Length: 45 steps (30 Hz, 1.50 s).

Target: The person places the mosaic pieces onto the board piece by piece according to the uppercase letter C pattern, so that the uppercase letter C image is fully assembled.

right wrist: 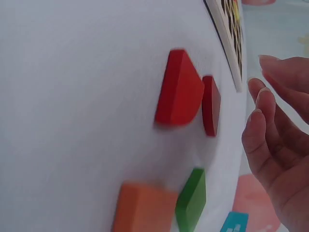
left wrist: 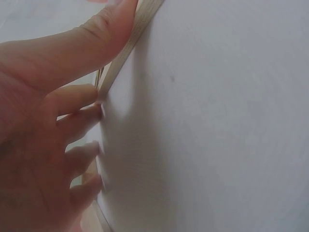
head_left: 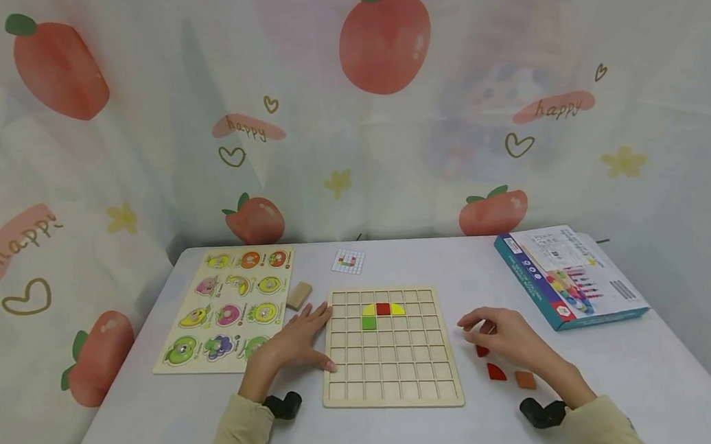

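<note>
A wooden grid board (head_left: 393, 406) lies on the table. On it sit a red square (head_left: 383, 309) between two yellow quarter-circle pieces (head_left: 398, 309), and a green square (head_left: 369, 323) below the left one. My left hand (head_left: 295, 340) rests at the board's left edge, fingers spread, thumb touching the rim. To the board's right, my right hand (head_left: 504, 335) hovers with bent fingers and a gap to the thumb; nothing shows between them. Below it lie a red quarter-circle piece (right wrist: 179, 92), another red piece (right wrist: 211, 106), an orange square (right wrist: 147, 208) and a green piece (right wrist: 192, 200).
A fruit puzzle board (head_left: 204, 365) lies at the left, with a small wooden block (head_left: 299, 295) beside it. Behind the grid board is a pattern card (head_left: 348, 261). At the back right lies a flat box (head_left: 582, 275). A printed curtain (head_left: 314, 156) hangs behind the table.
</note>
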Motion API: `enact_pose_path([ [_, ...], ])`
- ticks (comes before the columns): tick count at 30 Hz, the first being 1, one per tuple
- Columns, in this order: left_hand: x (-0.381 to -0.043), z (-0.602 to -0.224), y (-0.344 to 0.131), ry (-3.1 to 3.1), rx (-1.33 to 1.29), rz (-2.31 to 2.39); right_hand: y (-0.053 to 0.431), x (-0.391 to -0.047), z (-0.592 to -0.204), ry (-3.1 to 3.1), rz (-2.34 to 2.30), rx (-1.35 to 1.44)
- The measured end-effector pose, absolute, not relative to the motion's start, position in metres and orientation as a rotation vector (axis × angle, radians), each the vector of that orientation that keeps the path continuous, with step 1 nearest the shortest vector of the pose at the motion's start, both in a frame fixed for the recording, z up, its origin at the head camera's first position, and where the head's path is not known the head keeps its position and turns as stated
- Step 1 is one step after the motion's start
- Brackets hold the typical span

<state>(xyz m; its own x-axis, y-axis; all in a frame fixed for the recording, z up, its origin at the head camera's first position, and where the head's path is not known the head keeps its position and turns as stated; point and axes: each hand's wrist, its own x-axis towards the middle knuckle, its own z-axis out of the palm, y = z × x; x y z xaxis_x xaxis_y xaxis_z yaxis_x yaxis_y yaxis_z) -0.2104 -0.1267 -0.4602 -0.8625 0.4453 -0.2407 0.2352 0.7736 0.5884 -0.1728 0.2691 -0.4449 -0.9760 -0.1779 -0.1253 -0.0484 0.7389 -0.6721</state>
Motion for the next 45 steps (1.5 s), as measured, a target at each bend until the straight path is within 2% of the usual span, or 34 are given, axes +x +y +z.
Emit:
enact_pose_path([
  [22, -0.212, -0.462, -0.127, 2.609, 0.512, 0.765, 0.334, -0.163, -0.439, 2.781, -0.816, -0.124],
  [31, -0.21, -0.46, -0.126, 2.608, 0.51, 0.771, 0.336, -0.163, -0.444, 2.738, -0.785, -0.052],
  [45, -0.212, -0.464, -0.128, 2.613, 0.54, 0.751, 0.338, -0.162, -0.451, 2.728, -0.946, -0.09],
])
